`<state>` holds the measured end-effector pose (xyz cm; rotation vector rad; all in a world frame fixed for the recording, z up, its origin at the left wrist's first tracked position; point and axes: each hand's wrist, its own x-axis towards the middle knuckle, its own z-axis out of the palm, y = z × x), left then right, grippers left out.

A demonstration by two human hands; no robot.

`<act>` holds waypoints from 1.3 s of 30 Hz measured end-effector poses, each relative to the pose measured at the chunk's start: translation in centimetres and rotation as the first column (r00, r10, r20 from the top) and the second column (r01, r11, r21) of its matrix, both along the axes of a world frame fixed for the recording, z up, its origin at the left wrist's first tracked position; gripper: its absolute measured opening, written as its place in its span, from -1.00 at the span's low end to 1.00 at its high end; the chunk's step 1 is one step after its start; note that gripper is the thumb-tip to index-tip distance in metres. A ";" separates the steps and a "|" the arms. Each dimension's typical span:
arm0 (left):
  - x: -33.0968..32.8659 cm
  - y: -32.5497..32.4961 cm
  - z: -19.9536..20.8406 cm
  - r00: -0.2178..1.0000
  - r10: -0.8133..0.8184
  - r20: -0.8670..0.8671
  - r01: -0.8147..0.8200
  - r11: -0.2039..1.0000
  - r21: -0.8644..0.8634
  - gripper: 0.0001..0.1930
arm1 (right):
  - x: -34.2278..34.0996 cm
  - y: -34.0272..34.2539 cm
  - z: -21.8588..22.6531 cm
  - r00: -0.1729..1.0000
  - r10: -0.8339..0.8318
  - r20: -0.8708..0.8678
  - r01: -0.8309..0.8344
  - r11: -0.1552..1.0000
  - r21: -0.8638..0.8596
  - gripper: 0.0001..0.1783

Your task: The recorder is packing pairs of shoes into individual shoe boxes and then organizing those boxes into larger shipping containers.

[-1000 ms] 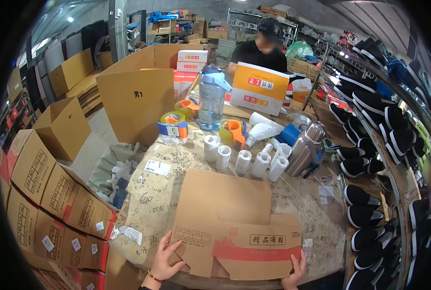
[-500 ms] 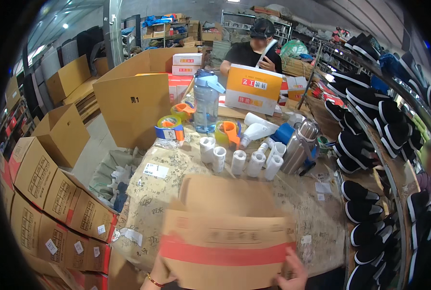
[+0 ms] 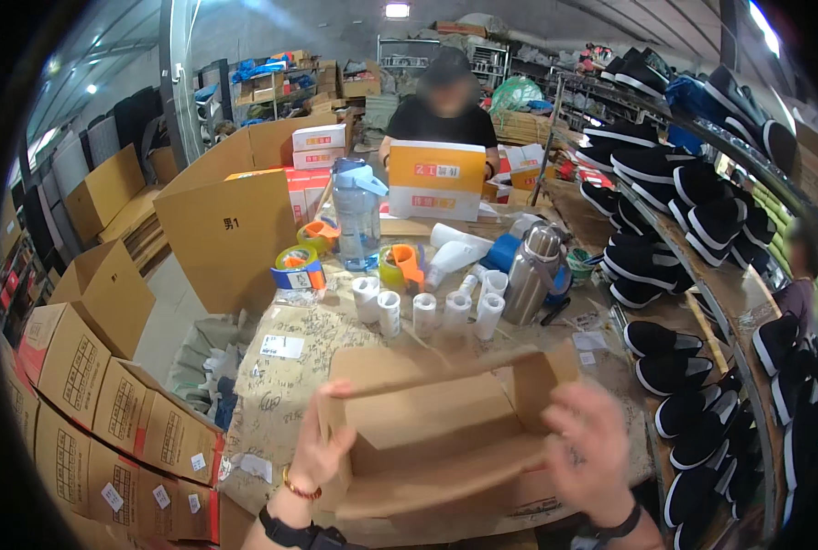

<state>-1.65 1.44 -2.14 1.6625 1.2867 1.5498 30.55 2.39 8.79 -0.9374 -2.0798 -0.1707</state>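
Gripping one brown carton (image 3: 436, 417), open side up, its inside bare to view; it spans the space between my two hands, above the near part of the worktable (image 3: 280, 390).

Left hand (image 3: 317, 440): closed at the carton's left end, fingers at the rim, thumb lower, the end wall pinched. Red beaded bracelet (image 3: 301, 486) at the wrist.

Right hand (image 3: 587, 440): at the carton's right end, fingers curled, motion-blurred; I cannot tell whether they press the board or only lie close to it. Black band (image 3: 620, 524) at the wrist.

Beyond my grip, near: a cluster of white rolls (image 3: 424, 314), several on end. Behind them and rightward, a steel flask (image 3: 530, 275) with a handle. Behind them and leftward, a clear blue water bottle (image 3: 358, 225), with a blue-and-orange tape dispenser (image 3: 299, 269) at its left.

Farther off, straight ahead: an orange-and-white box (image 3: 438, 179); behind it, a co-worker in black (image 3: 441, 115).

Left of my left hand, well apart: stacked brown cartons (image 3: 120, 408) with red bands.

Right of my right hand: a rack of black shoes (image 3: 670, 371) with white soles.
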 end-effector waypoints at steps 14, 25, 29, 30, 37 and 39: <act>3.2 2.1 2.7 0.789 0.207 -0.579 -0.337 0.933 -0.126 0.25 | -3.5 5.2 -5.6 0.933 0.358 0.047 -0.359 0.909 0.209 -0.79; 0.1 2.3 -2.2 0.987 -0.026 -0.159 0.024 1.000 -0.013 -0.20 | 2.1 9.5 -9.6 0.975 0.147 -0.163 -0.211 0.840 -0.500 -0.14; 3.7 0.1 3.2 0.774 0.232 -0.589 -0.302 0.953 -0.020 -0.43 | 3.3 7.9 -6.8 0.994 0.105 -0.023 -0.096 0.775 -0.624 -0.22; 4.5 -0.2 3.8 0.652 0.249 -0.717 -0.346 0.938 0.011 -0.50 | 1.9 7.1 -7.4 0.997 -0.054 0.053 0.076 0.788 -0.611 -0.27; 3.4 -2.8 6.7 0.836 0.136 -0.532 -0.154 0.988 0.010 -0.49 | 3.7 3.4 -7.3 0.994 -0.042 -0.098 -0.003 0.907 -0.422 -0.53; 0.6 -4.4 8.8 0.851 0.132 -0.508 -0.053 0.985 0.167 -0.56 | 4.1 1.4 -6.5 0.882 0.065 -0.466 -0.298 0.843 -0.448 -0.60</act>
